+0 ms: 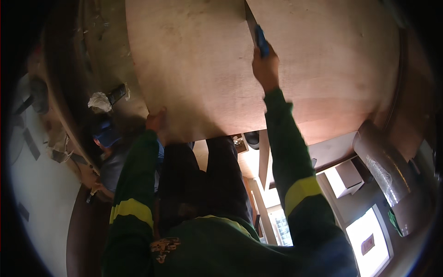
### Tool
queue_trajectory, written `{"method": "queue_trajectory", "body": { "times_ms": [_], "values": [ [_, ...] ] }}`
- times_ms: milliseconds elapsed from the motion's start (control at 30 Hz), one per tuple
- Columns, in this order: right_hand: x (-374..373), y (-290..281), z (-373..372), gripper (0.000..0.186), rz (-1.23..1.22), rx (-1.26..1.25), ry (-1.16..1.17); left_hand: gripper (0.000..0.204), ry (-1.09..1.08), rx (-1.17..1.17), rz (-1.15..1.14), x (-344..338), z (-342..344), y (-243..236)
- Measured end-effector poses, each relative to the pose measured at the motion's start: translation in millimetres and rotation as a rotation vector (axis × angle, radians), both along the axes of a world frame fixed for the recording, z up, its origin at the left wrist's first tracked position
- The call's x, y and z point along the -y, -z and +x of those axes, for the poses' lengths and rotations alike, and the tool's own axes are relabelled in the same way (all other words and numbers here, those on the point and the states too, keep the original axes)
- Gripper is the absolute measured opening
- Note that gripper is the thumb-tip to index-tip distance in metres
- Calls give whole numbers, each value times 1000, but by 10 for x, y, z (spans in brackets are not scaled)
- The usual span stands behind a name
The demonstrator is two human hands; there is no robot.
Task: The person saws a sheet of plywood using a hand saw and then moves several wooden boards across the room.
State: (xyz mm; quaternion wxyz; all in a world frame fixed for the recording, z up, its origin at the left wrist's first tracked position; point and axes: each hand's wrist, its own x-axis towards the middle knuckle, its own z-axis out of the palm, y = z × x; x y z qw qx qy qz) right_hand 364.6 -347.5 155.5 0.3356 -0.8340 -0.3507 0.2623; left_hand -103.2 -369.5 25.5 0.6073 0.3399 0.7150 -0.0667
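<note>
A wide plywood sheet (198,69) spreads out in front of me, with a dark narrow slit running in from its far edge. My right hand (266,69) is closed round the blue handle of a handsaw (261,40), arm stretched forward over the sheet. The saw's dark blade points away from me and meets the slit; its far part is cut off by the view's top edge. At the sheet's near left corner, my left hand (156,121) grips the edge, with some of its fingers hidden or in shadow.
Close on my left, another person in a blue cap (107,135) bends low beside the sheet. Beyond lie a crumpled pale wad (99,101) and a dark box-shaped item (117,93). A plastic-wrapped brown roll (385,171) is at the right, near a bright window (369,240).
</note>
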Motion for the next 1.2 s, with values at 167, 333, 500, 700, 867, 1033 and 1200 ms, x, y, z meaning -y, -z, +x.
{"method": "queue_trajectory", "body": {
  "times_ms": [167,333,500,700,867,1033,1200],
  "values": [
    [-378,77,109,40,-93,-13,-30,90,61,-184,108,48,9,-41],
    [1104,-1086,-531,45,-243,-137,69,89,44,-145,135,160,-260,105],
    [835,-896,-438,40,-168,-106,20,84,3,-142,141,186,-330,185],
    [-529,188,151,40,-117,-5,1,83,-25,-59,122,89,3,37],
    [565,-535,-375,41,-98,-53,-11,80,-29,-94,170,158,-336,55],
    [1329,-1387,-608,41,-189,-172,104,81,6,-127,144,166,-153,72],
    [-95,-17,-148,37,-38,-52,6,83,-56,-69,166,127,-241,144]
  ]
}}
